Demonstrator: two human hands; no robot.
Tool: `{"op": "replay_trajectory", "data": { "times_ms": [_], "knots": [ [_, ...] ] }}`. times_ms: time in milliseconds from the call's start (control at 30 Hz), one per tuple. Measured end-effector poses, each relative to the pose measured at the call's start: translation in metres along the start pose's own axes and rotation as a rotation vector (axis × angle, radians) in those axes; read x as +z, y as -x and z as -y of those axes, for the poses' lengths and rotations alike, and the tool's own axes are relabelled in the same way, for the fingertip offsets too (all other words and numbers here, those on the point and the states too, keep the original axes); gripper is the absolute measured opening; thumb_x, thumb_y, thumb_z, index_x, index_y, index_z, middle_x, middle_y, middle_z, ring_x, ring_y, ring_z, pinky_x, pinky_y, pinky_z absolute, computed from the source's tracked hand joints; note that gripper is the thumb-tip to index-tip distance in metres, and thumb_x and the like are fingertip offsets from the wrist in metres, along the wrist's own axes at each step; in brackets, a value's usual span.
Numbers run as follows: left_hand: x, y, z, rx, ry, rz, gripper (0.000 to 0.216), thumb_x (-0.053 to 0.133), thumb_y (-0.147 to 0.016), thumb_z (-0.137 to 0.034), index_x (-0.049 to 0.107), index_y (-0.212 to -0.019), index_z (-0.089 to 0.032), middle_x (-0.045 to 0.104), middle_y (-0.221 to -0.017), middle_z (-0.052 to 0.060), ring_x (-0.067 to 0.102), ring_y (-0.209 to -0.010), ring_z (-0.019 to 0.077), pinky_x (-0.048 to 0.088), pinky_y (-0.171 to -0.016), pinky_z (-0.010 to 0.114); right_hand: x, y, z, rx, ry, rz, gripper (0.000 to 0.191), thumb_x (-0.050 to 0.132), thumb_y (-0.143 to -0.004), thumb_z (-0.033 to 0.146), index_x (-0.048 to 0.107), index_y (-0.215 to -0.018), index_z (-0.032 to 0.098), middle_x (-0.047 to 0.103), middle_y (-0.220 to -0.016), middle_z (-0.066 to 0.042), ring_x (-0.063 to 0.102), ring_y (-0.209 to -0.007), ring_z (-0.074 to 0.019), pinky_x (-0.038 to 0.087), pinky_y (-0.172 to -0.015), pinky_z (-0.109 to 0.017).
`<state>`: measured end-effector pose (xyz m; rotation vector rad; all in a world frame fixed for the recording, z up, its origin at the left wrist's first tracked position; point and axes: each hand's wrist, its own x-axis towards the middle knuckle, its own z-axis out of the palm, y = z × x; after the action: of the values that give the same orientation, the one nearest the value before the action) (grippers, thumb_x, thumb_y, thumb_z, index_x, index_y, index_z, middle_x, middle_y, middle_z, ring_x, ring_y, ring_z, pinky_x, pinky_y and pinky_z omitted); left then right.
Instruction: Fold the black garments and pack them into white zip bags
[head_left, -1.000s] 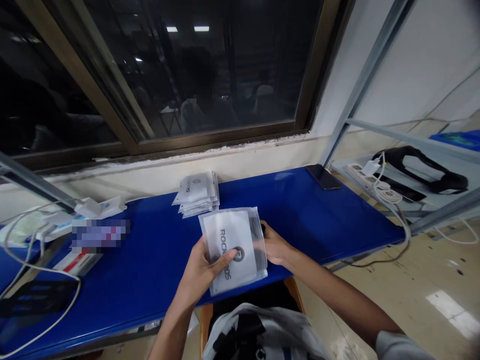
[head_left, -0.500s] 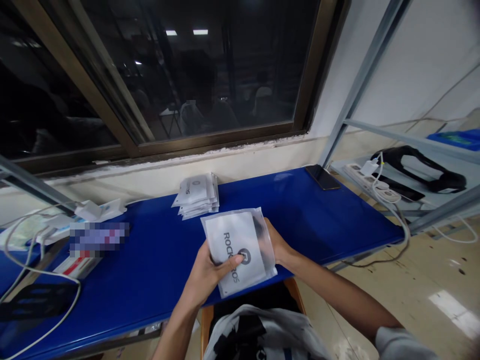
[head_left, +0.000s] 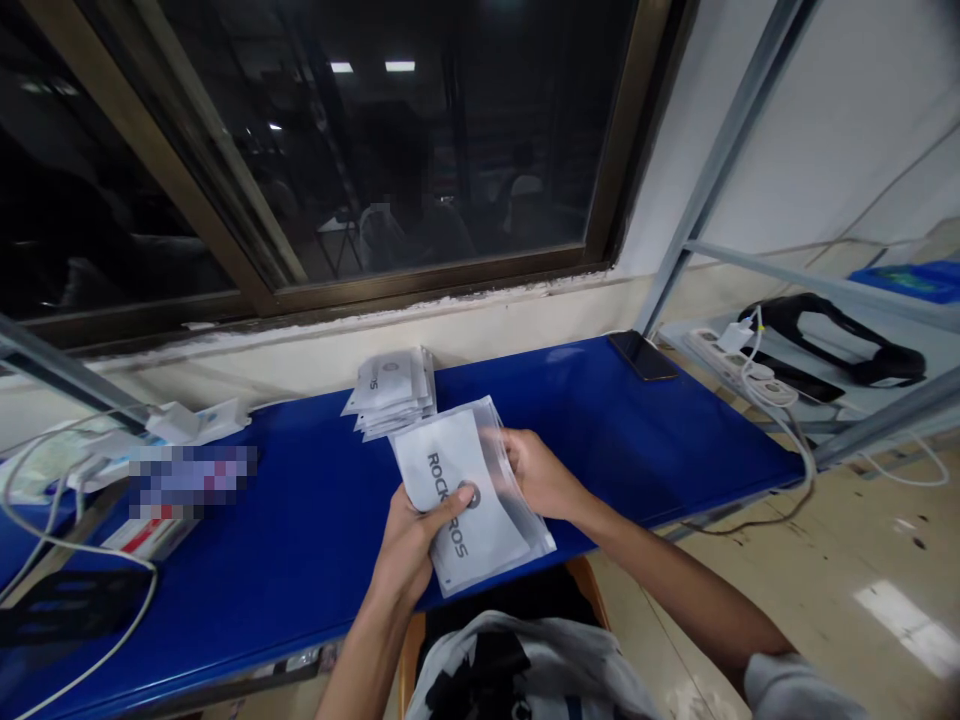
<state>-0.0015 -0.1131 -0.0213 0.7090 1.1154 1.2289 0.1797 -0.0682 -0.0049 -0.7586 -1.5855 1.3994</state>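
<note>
My left hand (head_left: 405, 540) grips a frosted plastic zip bag (head_left: 465, 545) printed with a ROCKBROS logo, its thumb pressed flat on the front. The bag is held tilted over the front edge of the blue table. My right hand (head_left: 544, 475) is at the bag's right edge, fingers curled around the clear strip there. Its fingertips are blurred and partly seen through the plastic, so I cannot tell whether they are inside or behind. Just beyond the bag lies a stack of similar printed bags (head_left: 391, 385).
The blue table (head_left: 300, 560) runs below a window. A phone (head_left: 643, 356) lies at its back right. Power strips with cables sit left and on the right shelf (head_left: 739, 365), beside a black frame-like object (head_left: 840, 335). A white cable (head_left: 154, 590) loops at the left.
My right hand has come from behind the bag to its right edge, and more of its fingers show. The dark patch seen through the bag is gone. The bag has shifted slightly left.
</note>
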Motion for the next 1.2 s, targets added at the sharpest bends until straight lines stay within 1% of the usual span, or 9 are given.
{"op": "replay_trajectory", "data": {
  "times_ms": [200,333,467,633,700,800,867,1000,1200],
  "knots": [
    [-0.004,-0.005,-0.010,0.084,0.235,-0.242,0.045,0.092,-0.061,-0.017,0.073,-0.101,-0.015,0.078,-0.097,0.007,0.074,-0.080,0.0207,0.063,-0.070,0.026,-0.002,0.010,0.013,-0.240,0.027,-0.302,0.035,0.065,-0.095,0.038,0.066,-0.127,0.023,0.069,-0.127,-0.009,0.064,-0.121,-0.0230,0.052,-0.104,-0.039],
    [0.002,-0.008,-0.007,0.215,0.346,-0.283,0.047,0.084,-0.072,-0.019,0.070,-0.117,-0.022,0.075,-0.113,0.004,0.072,-0.101,0.0207,0.061,-0.084,0.026,0.003,0.020,0.001,-0.065,-0.007,-0.151,0.033,0.076,-0.085,0.042,0.074,-0.108,0.019,0.073,-0.099,-0.005,0.068,-0.090,-0.0194,0.055,-0.073,-0.027],
    [-0.007,-0.014,-0.005,0.257,0.247,-0.231,0.043,0.080,-0.078,-0.027,0.067,-0.120,-0.024,0.071,-0.124,0.005,0.066,-0.119,0.0243,0.057,-0.097,0.031,0.006,0.017,-0.021,-0.077,-0.070,-0.413,0.028,0.074,-0.087,0.043,0.076,-0.082,0.016,0.063,-0.069,0.001,0.054,-0.065,-0.0127,0.042,-0.061,-0.025],
    [-0.025,-0.014,-0.035,0.876,-0.182,-0.542,0.044,0.081,-0.078,-0.029,0.065,-0.119,-0.025,0.067,-0.125,0.005,0.062,-0.122,0.0247,0.050,-0.105,0.037,-0.012,0.009,-0.030,-0.105,-0.012,-0.489,0.026,0.074,-0.087,0.044,0.079,-0.085,0.018,0.067,-0.075,-0.002,0.055,-0.069,-0.0156,0.041,-0.062,-0.027],
    [-0.015,-0.011,-0.048,1.022,-0.526,-0.417,0.027,0.075,-0.085,-0.028,0.069,-0.112,-0.025,0.069,-0.116,0.005,0.063,-0.114,0.0241,0.049,-0.103,0.039,-0.014,0.008,-0.030,-0.093,0.043,-0.460,0.029,0.072,-0.088,0.046,0.079,-0.087,0.018,0.067,-0.074,-0.002,0.055,-0.067,-0.0162,0.041,-0.061,-0.027],
    [0.018,-0.015,-0.054,1.081,-1.043,0.091,0.014,0.064,-0.095,-0.027,0.072,-0.106,-0.023,0.073,-0.104,0.006,0.063,-0.104,0.0250,0.049,-0.095,0.041,-0.010,0.008,-0.030,-0.119,0.158,-0.404,0.030,0.064,-0.093,0.045,0.077,-0.090,0.019,0.068,-0.077,-0.002,0.058,-0.069,-0.0177,0.043,-0.064,-0.028],
    [0.039,-0.023,-0.052,1.072,-1.249,0.274,0.017,0.058,-0.099,-0.024,0.073,-0.104,-0.020,0.073,-0.100,0.007,0.063,-0.099,0.0254,0.049,-0.086,0.039,-0.008,0.008,-0.031,-0.177,0.275,-0.360,0.030,0.057,-0.098,0.042,0.073,-0.088,0.019,0.068,-0.079,-0.003,0.060,-0.072,-0.0183,0.045,-0.068,-0.029],
    [0.058,-0.037,-0.046,1.035,-1.426,0.314,0.021,0.054,-0.101,-0.020,0.070,-0.089,-0.015,0.070,-0.089,0.008,0.062,-0.089,0.0235,0.046,-0.076,0.035,-0.010,0.009,-0.033,-0.232,0.499,-0.325,0.034,0.048,-0.102,0.035,0.065,-0.078,0.019,0.061,-0.073,-0.003,0.057,-0.067,-0.0172,0.041,-0.066,-0.029],
    [0.046,-0.029,-0.051,1.157,-1.648,0.257,0.019,0.048,-0.101,-0.015,0.063,-0.089,-0.018,0.068,-0.088,0.006,0.061,-0.087,0.0239,0.042,-0.075,0.036,-0.013,0.012,-0.029,-0.256,0.489,-0.397,0.033,0.048,-0.101,0.033,0.070,-0.079,0.021,0.070,-0.079,-0.006,0.065,-0.073,-0.0203,0.047,-0.070,-0.031]
  ]
}}
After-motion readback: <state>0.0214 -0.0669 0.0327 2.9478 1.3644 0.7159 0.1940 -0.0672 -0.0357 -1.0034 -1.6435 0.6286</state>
